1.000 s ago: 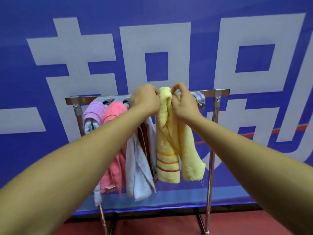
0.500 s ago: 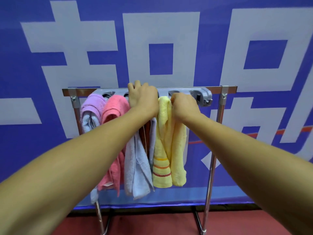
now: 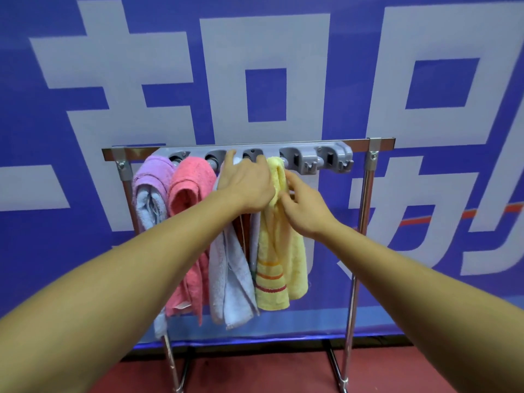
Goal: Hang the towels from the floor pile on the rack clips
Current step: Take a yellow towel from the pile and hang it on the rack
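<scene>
A chrome rack (image 3: 365, 211) carries a grey clip strip (image 3: 320, 156) along its top bar. Purple (image 3: 150, 188), pink (image 3: 190, 188) and pale blue (image 3: 229, 279) towels hang from the left clips. The top fold of a yellow towel (image 3: 280, 251) with orange stripes sits up at the strip. My left hand (image 3: 246, 182) lies palm down, fingers spread against the strip, its thumb side touching the yellow towel. Fingertips of my right hand (image 3: 303, 205) pinch the yellow towel's upper fold from the right. The floor pile is out of view.
Two bare clips (image 3: 330, 158) remain at the strip's right end. A brown cloth (image 3: 243, 231) shows behind the pale blue towel. A blue banner wall (image 3: 425, 80) stands close behind the rack, above the red floor (image 3: 255, 373).
The yellow towel's top went up to the strip. My left hand has uncurled, its fingers now spread on the strip. My right hand slid a little lower on the fold.
</scene>
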A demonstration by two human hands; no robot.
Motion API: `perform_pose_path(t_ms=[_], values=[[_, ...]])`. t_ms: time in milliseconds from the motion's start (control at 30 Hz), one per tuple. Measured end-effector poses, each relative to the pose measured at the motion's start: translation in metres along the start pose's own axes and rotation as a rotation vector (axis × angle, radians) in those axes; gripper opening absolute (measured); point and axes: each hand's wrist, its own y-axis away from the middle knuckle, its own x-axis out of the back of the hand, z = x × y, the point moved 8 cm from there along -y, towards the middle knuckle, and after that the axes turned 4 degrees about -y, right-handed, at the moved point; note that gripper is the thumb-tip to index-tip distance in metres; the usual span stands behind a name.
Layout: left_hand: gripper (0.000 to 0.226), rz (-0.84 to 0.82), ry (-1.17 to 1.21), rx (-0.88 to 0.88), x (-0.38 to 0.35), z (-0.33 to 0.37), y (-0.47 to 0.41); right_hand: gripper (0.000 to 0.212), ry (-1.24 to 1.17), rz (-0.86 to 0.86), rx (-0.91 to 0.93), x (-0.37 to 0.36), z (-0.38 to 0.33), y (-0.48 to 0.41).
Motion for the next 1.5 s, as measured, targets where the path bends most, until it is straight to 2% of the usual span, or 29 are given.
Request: perform_pose_path(t_ms=[100, 233, 433, 633, 833, 967, 1167, 1333, 1500], values=[[0.022, -0.057, -0.019, -0.027, -0.003, 0.000, 0.002, 0.048, -0.039, -0.023, -0.037, -0.001, 0.002, -0.001], [0.037, 0.053, -0.153, 0.004, 0.007, -0.002, 0.014, 0.048, -0.013, -0.009, -0.028, 0.007, -0.006, 0.006], [0.057, 0.199, -0.053, 0.048, 0.015, -0.007, 0.047, 0.051, 0.047, 0.027, -0.007, 0.020, -0.021, 0.020], [0.038, 0.314, 0.054, 0.026, 0.016, -0.006, 0.092, 0.052, 0.078, 0.042, -0.005, 0.019, -0.026, 0.046], [0.043, 0.354, 0.120, -0.045, 0.005, -0.001, 0.134, 0.050, 0.086, 0.002, -0.007, 0.000, -0.024, 0.084], [0.043, 0.279, 0.203, -0.044, -0.016, 0.001, 0.157, 0.049, 0.084, -0.033, -0.041, -0.021, -0.018, 0.110], [0.042, -0.004, 0.398, 0.151, -0.100, -0.007, 0.224, 0.046, 0.028, -0.156, -0.121, -0.070, 0.005, 0.156], [0.047, -0.231, 0.444, 0.233, -0.176, -0.008, 0.300, 0.046, 0.025, -0.294, -0.220, -0.129, 0.052, 0.211], [0.049, -0.390, 0.477, 0.272, -0.245, 0.002, 0.371, 0.045, 0.030, -0.436, -0.339, -0.190, 0.104, 0.277]])
